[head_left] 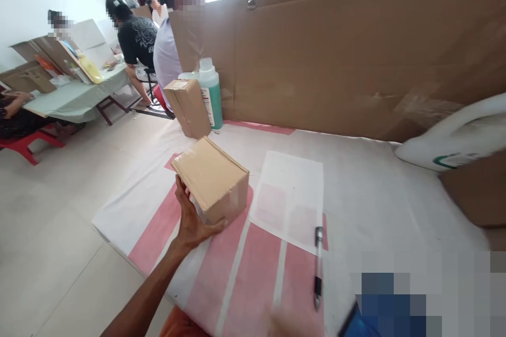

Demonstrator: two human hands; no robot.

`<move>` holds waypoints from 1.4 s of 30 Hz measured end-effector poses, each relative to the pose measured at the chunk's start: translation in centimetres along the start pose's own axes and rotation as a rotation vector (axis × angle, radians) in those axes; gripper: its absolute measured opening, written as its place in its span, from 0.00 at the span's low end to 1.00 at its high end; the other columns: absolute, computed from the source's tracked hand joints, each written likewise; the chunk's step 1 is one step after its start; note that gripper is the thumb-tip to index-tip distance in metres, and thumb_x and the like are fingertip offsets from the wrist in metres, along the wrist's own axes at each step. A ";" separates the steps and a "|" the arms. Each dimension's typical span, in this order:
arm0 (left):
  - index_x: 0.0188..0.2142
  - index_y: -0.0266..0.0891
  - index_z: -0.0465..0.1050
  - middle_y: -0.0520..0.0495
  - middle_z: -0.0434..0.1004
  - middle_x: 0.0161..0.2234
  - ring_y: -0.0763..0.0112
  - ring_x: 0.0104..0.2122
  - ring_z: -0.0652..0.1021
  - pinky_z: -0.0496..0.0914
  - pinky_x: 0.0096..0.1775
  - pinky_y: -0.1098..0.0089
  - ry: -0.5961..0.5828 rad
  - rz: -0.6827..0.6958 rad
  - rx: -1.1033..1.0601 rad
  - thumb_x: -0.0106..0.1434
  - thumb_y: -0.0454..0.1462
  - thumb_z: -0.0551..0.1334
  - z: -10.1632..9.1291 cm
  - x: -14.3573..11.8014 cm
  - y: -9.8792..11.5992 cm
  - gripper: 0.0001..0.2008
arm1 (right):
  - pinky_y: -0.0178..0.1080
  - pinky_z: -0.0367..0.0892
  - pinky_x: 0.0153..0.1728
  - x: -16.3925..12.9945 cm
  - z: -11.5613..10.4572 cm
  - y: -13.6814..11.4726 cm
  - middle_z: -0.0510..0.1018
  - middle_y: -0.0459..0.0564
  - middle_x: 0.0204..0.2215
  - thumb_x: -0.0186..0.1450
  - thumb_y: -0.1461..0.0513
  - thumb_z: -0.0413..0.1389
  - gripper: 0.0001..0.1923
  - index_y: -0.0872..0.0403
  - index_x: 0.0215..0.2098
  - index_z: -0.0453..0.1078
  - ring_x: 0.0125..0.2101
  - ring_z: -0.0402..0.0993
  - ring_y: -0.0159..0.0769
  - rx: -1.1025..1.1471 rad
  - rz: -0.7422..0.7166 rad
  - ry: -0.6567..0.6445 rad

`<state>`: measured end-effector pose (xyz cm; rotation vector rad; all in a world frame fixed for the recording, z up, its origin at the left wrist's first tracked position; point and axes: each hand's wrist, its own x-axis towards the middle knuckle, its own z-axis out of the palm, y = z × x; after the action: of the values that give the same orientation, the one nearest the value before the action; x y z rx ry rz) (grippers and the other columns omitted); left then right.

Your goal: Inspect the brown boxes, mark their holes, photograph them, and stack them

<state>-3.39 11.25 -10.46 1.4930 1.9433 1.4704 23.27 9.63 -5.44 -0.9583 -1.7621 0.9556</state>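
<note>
My left hand (192, 225) grips a small brown cardboard box (215, 176) by its near left corner, thumb along the front and fingers on the left side. The box is tilted over the table, and I cannot tell whether its underside touches the cloth. At the bottom edge a skin-toned blur (286, 324) looks like my right hand, smeared by motion, its fingers unreadable. To the right of the box lies a thin white sheet (292, 200), with a pen (318, 268) in black and clear plastic at its right edge.
A second cardboard box (188, 109) and a bottle of green liquid (213, 97) stand at the far left corner. Behind runs a tall cardboard wall (336, 58). A white jug (446, 137) lies at right. People sit at another table (79, 102) beyond.
</note>
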 end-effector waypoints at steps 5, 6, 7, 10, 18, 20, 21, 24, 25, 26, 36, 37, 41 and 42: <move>0.79 0.54 0.22 0.32 0.37 0.78 0.33 0.78 0.48 0.57 0.73 0.36 -0.022 -0.062 -0.020 0.37 0.60 0.83 2.9 -6.2 2.5 0.87 | 0.72 0.66 0.67 -1.1 2.6 0.8 0.50 0.58 0.80 0.78 0.45 0.52 0.44 0.44 0.83 0.38 0.77 0.53 0.60 -0.006 0.139 0.132; 0.80 0.52 0.23 0.32 0.36 0.78 0.33 0.79 0.46 0.54 0.74 0.36 -0.050 -0.047 -0.043 0.38 0.62 0.82 2.8 -6.6 2.6 0.86 | 0.74 0.61 0.69 -1.1 3.7 1.4 0.43 0.56 0.82 0.77 0.44 0.53 0.47 0.41 0.83 0.32 0.79 0.46 0.62 0.004 0.136 0.121; 0.80 0.51 0.24 0.32 0.36 0.79 0.34 0.79 0.44 0.52 0.75 0.36 -0.084 -0.030 -0.071 0.41 0.65 0.80 2.5 -6.8 2.5 0.84 | 0.74 0.56 0.72 -1.1 4.6 2.0 0.39 0.55 0.82 0.76 0.43 0.54 0.49 0.40 0.83 0.29 0.80 0.41 0.62 0.012 0.128 0.107; 0.81 0.51 0.28 0.33 0.40 0.80 0.39 0.80 0.46 0.49 0.75 0.37 -0.148 -0.007 -0.181 0.54 0.73 0.67 1.0 -5.9 1.5 0.71 | 0.72 0.53 0.74 -1.1 6.2 3.7 0.36 0.54 0.83 0.74 0.44 0.61 0.55 0.37 0.82 0.26 0.80 0.36 0.62 0.027 0.145 0.081; 0.71 0.48 0.69 0.38 0.72 0.70 0.50 0.76 0.63 0.62 0.73 0.49 -0.121 -0.318 -0.343 0.68 0.73 0.42 2.3 -0.4 -1.3 0.48 | 0.67 0.53 0.75 1.1 8.3 7.1 0.36 0.58 0.82 0.74 0.48 0.61 0.58 0.41 0.82 0.21 0.81 0.38 0.56 -0.025 0.141 0.133; 0.70 0.47 0.71 0.38 0.74 0.68 0.50 0.75 0.64 0.61 0.73 0.49 -0.111 -0.301 -0.320 0.68 0.72 0.45 2.6 0.2 -1.3 0.47 | 0.65 0.52 0.76 2.8 8.8 7.9 0.39 0.62 0.82 0.76 0.45 0.56 0.52 0.46 0.83 0.26 0.80 0.39 0.55 0.003 0.108 0.128; 0.69 0.45 0.72 0.37 0.75 0.68 0.50 0.75 0.65 0.61 0.73 0.49 -0.110 -0.286 -0.309 0.69 0.71 0.45 2.5 0.4 -1.0 0.46 | 0.64 0.53 0.75 3.7 8.8 8.1 0.44 0.63 0.81 0.77 0.44 0.55 0.50 0.48 0.83 0.30 0.80 0.43 0.55 0.028 0.100 0.121; 0.67 0.42 0.74 0.35 0.77 0.65 0.48 0.71 0.69 0.63 0.71 0.46 -0.101 -0.233 -0.267 0.71 0.70 0.47 1.2 0.9 0.2 0.44 | 0.62 0.66 0.69 6.0 8.0 7.5 0.66 0.64 0.73 0.73 0.40 0.58 0.47 0.49 0.81 0.49 0.72 0.65 0.56 0.111 0.139 0.101; 0.66 0.42 0.75 0.35 0.77 0.64 0.47 0.70 0.70 0.64 0.71 0.45 -0.094 -0.214 -0.253 0.71 0.69 0.47 0.5 0.9 0.8 0.44 | 0.61 0.71 0.64 6.5 7.5 7.0 0.72 0.63 0.69 0.71 0.39 0.59 0.45 0.49 0.79 0.56 0.67 0.71 0.57 0.136 0.169 0.087; 0.65 0.43 0.75 0.35 0.77 0.64 0.47 0.69 0.71 0.64 0.70 0.45 -0.088 -0.194 -0.242 0.71 0.69 0.48 -0.2 0.9 1.3 0.43 | 0.59 0.75 0.59 6.7 6.9 6.3 0.76 0.62 0.65 0.71 0.39 0.60 0.43 0.49 0.75 0.62 0.62 0.75 0.56 0.159 0.199 0.071; 0.66 0.45 0.75 0.36 0.79 0.63 0.51 0.57 0.79 0.75 0.51 0.54 -0.163 -0.056 -0.250 0.74 0.66 0.48 -4.7 -2.9 5.1 0.39 | 0.53 0.74 0.55 2.8 4.8 0.3 0.73 0.57 0.70 0.74 0.38 0.54 0.36 0.47 0.72 0.67 0.62 0.73 0.54 0.272 0.273 0.110; 0.66 0.45 0.76 0.36 0.80 0.61 0.51 0.56 0.79 0.75 0.50 0.54 -0.150 -0.042 -0.251 0.74 0.65 0.48 -5.0 -3.2 5.4 0.39 | 0.52 0.75 0.53 2.3 4.6 -0.3 0.74 0.57 0.69 0.73 0.37 0.53 0.37 0.47 0.72 0.67 0.60 0.74 0.53 0.255 0.276 0.123; 0.61 0.47 0.80 0.39 0.85 0.54 0.53 0.50 0.81 0.75 0.49 0.53 -0.134 0.011 -0.259 0.75 0.63 0.49 -6.5 -3.8 6.9 0.34 | 0.47 0.75 0.42 0.7 3.2 -2.2 0.81 0.56 0.61 0.75 0.37 0.49 0.35 0.48 0.66 0.73 0.46 0.78 0.47 0.194 0.243 0.164; 0.60 0.48 0.82 0.40 0.85 0.53 0.53 0.49 0.81 0.75 0.50 0.52 -0.137 0.031 -0.261 0.75 0.62 0.50 -6.8 -3.9 7.3 0.33 | 0.47 0.75 0.41 0.4 2.8 -2.7 0.82 0.56 0.59 0.75 0.37 0.49 0.34 0.49 0.65 0.74 0.45 0.78 0.47 0.190 0.232 0.170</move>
<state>-2.56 3.91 -2.66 1.4699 1.5885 1.5234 19.97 8.34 -3.79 -1.1014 -1.4131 1.1311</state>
